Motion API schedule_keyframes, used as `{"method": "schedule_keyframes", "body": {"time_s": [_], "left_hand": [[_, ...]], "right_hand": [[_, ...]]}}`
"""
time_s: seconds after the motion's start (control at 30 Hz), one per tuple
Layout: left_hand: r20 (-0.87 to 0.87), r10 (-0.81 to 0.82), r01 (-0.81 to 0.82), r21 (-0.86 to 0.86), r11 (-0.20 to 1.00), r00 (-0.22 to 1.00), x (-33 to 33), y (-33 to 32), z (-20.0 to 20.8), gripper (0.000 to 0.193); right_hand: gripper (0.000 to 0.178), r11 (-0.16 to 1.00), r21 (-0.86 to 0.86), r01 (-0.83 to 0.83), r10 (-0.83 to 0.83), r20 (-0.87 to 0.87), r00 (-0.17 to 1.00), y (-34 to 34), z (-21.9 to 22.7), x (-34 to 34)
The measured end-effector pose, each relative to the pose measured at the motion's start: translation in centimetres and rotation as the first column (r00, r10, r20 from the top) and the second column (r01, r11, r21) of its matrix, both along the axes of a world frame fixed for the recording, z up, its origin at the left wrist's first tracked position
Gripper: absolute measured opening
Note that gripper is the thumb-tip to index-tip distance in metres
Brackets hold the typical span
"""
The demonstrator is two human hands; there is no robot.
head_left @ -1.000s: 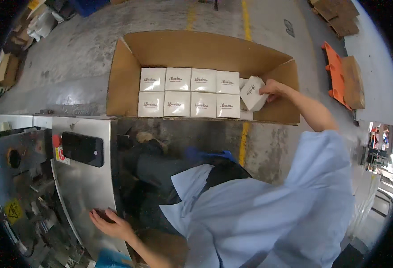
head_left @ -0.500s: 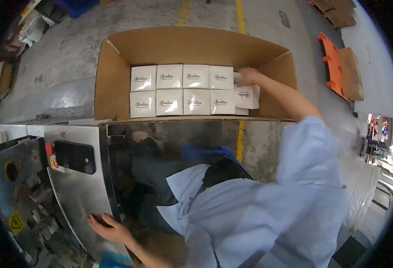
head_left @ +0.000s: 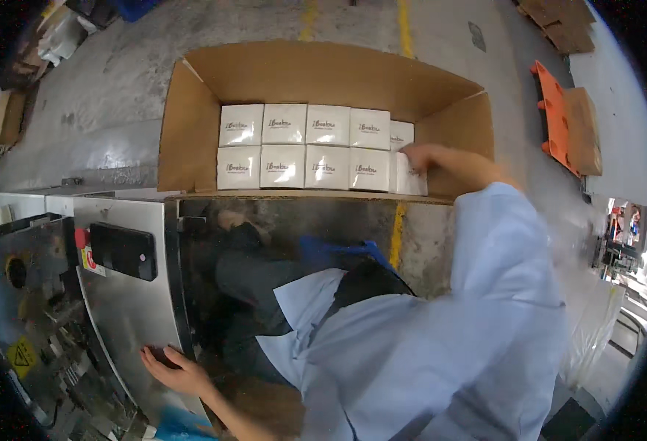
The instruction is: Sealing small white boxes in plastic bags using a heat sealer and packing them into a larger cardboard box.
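Observation:
A large open cardboard carton point(head_left: 316, 66) holds two rows of small white boxes point(head_left: 327, 165) with dark print on top. Inside its right end, my right hand point(head_left: 424, 156) reaches down with curled fingers on a white box point(head_left: 410, 180) at the end of the near row. That hand is slightly blurred and covers part of this box. Just behind it, another white box point(head_left: 401, 134) ends the far row and sits lower than its neighbours. My left hand point(head_left: 176, 373) lies on the metal machine top point(head_left: 129, 316) with its fingers extended and holds nothing.
A black phone point(head_left: 123, 251) lies on the machine top beside a red button point(head_left: 81, 237). Bare space shows between the last boxes and the carton's right wall. On the floor at right stand an orange plastic piece point(head_left: 555, 117) and a cardboard piece point(head_left: 582, 132).
My right hand has come from the far row toward the near row's end box. That box, askew before, now lines up with its row. My left hand stays on the machine.

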State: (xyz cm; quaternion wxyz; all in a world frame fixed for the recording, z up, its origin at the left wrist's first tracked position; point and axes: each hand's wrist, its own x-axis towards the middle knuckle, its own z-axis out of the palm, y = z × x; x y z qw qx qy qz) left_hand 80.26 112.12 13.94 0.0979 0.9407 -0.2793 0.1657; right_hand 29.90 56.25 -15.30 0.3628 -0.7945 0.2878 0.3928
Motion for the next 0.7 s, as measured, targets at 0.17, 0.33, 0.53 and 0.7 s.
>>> {"method": "schedule_keyframes", "body": {"time_s": [0.17,0.33,0.53,0.7], "left_hand": [[-0.063,-0.005,0.002,-0.043,0.999,0.998,-0.1,-1.1,-0.9,0.046],[-0.579,-0.056,-0.346,-0.559,0.753,0.814,-0.1,6.4,5.1,0.035],[0.316,0.649,-0.542,-0.367,0.756,0.692,5.9,27.5,10.2,0.038],[-0.102,0.817,-0.814,-0.217,0.538,0.567,5.7,40.2,8.0,0.06]], "right_hand": [[0.032,0.941,-0.316,-0.125,0.06,-0.208,0.976,-1.4,-3.1,-3.5],[0.041,0.925,-0.256,0.281,-0.161,0.406,0.9,1.3,13.2,14.4],[0.036,0.868,0.076,0.491,-0.363,0.773,0.521,7.1,24.5,20.9],[0.033,0.946,0.133,0.294,-0.262,0.849,0.459,13.2,28.6,30.0]]}}
